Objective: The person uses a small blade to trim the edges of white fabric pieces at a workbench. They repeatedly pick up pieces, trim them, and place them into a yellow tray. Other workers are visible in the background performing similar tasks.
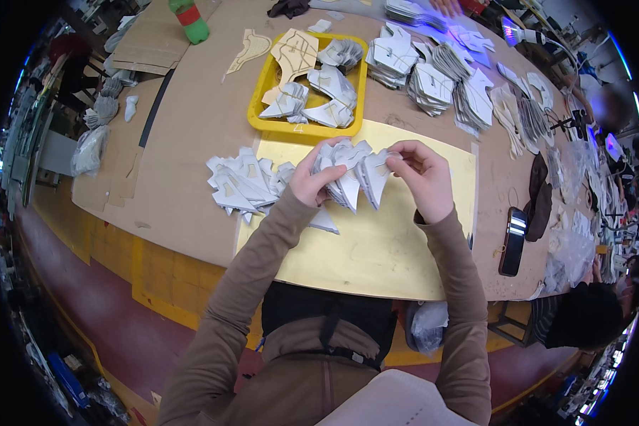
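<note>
Left hand (309, 181): we close it around a fanned stack of grey-white cut pieces (348, 174), thumb on top, held just above the yellow mat (376, 248) near its far edge. Right hand (422, 177): fingers pinched on the outermost piece of the same fan, at its right end.

Handling note: we judge that the fan is best kept tight at its lower points with the left hand while the right peels one piece at a time, so that none slips out.

Loose pile of like pieces (241, 184): lying on the worktop (192, 121) at the mat's left edge, just beside the left hand. One single piece sits on the mat under the left wrist.

Yellow tray (259, 106): beyond the mat, holding more pieces and a tan pattern. Nothing stands between it and our hands.

Bundled stacks (433, 78): toward the far right corner. Black phone (512, 241): near the right edge, well apart. Green bottle (189, 20): far left edge.
</note>
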Tool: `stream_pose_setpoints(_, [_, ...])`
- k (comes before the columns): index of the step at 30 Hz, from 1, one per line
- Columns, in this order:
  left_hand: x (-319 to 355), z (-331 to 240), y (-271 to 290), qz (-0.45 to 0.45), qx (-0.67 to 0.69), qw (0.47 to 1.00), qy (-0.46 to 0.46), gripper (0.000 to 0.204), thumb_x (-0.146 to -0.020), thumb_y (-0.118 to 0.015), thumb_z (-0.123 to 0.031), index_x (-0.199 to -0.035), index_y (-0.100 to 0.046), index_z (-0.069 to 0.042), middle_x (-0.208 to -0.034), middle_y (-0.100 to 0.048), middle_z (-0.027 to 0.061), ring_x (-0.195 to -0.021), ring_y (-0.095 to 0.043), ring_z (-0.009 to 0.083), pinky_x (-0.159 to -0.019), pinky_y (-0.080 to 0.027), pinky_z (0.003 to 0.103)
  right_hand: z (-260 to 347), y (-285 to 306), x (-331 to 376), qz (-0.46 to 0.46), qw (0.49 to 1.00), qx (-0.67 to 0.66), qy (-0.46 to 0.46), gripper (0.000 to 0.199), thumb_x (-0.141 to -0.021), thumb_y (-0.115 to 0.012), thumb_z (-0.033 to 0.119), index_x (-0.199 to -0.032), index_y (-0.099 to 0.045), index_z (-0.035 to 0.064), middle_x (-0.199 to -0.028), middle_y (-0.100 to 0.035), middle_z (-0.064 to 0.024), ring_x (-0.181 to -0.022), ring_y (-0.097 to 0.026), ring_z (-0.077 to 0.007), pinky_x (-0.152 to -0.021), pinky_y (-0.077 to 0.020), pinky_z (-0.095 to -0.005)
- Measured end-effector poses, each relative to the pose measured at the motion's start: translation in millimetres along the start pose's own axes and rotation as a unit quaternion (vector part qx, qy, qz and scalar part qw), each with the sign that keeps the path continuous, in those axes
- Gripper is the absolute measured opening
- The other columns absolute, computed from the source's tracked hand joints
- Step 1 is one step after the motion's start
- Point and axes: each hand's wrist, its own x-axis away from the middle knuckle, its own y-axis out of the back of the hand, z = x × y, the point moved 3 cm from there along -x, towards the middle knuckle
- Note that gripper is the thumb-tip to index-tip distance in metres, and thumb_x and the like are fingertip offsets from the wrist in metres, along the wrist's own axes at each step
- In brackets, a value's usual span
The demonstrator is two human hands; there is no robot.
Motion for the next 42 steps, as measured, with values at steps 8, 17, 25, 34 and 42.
stream_pose_setpoints(8, [3,-2,0,-0.026,-0.137,0.989,-0.043,0.052,-0.084,-0.067,-0.002,-0.133,-0.048,-0.002,-0.112,-0.061,0.0064,-0.101,-0.06,0.0121,-0.087,-0.05,0.026,-2,4,-1,0.026,0.991,-0.11,-0.065,0.032,-0.09,-0.065,0.009,-0.119,-0.061,-0.0035,-0.097,-0.066,-0.0059,-0.08,-0.059,-0.0076,-0.074,-0.0509,-0.0227])
stream_pose_setpoints(17, [0,-1,1,-0.029,-0.047,0.998,-0.022,0.05,-0.086,-0.065,-0.004,-0.133,-0.047,-0.003,-0.113,-0.061,0.0065,-0.099,-0.06,0.012,-0.083,-0.051,0.025,-15,-4,2,0.027,0.996,-0.054,-0.066,0.026,-0.09,-0.064,0.009,-0.112,-0.063,-0.0044,-0.093,-0.067,-0.005,-0.082,-0.06,-0.0084,-0.07,-0.0498,-0.0232])
stream_pose_setpoints(25, [3,0,0,-0.01,-0.072,0.997,-0.005,0.051,-0.089,-0.055,-0.004,-0.138,-0.041,-0.001,-0.121,-0.058,0.0102,-0.106,-0.06,0.0167,-0.089,-0.051,0.029,-3,4,8,0.004,0.991,-0.119,-0.06,0.023,-0.091,-0.063,0.008,-0.111,-0.061,-0.0037,-0.093,-0.066,-0.0047,-0.078,-0.059,-0.0073,-0.068,-0.0494,-0.0227])
stream_pose_setpoints(34, [0,0,0,0.054,0.076,0.996,0.018,0.053,-0.09,-0.048,-0.006,-0.141,-0.033,0.001,-0.127,-0.052,0.0206,-0.112,-0.06,0.0301,-0.094,-0.053,0.042,-3,7,7,-0.051,0.995,-0.087,-0.025,0.022,-0.091,-0.063,0.008,-0.11,-0.061,-0.0039,-0.092,-0.065,-0.0047,-0.077,-0.059,-0.0062,-0.064,-0.0477,-0.0204])
stream_pose_setpoints(42, [-2,0,6,0.085,0.19,0.977,0.038,0.063,-0.084,-0.04,0.006,-0.144,-0.025,-0.001,-0.134,-0.045,0.0252,-0.118,-0.055,0.0405,-0.1,-0.047,0.053,-31,23,-28,-0.008,0.97,0.244,-0.015,0.027,-0.086,-0.065,0.012,-0.111,-0.066,0.0027,-0.089,-0.067,-0.0063,-0.079,-0.06,-0.014,-0.075,-0.0468,-0.0289])
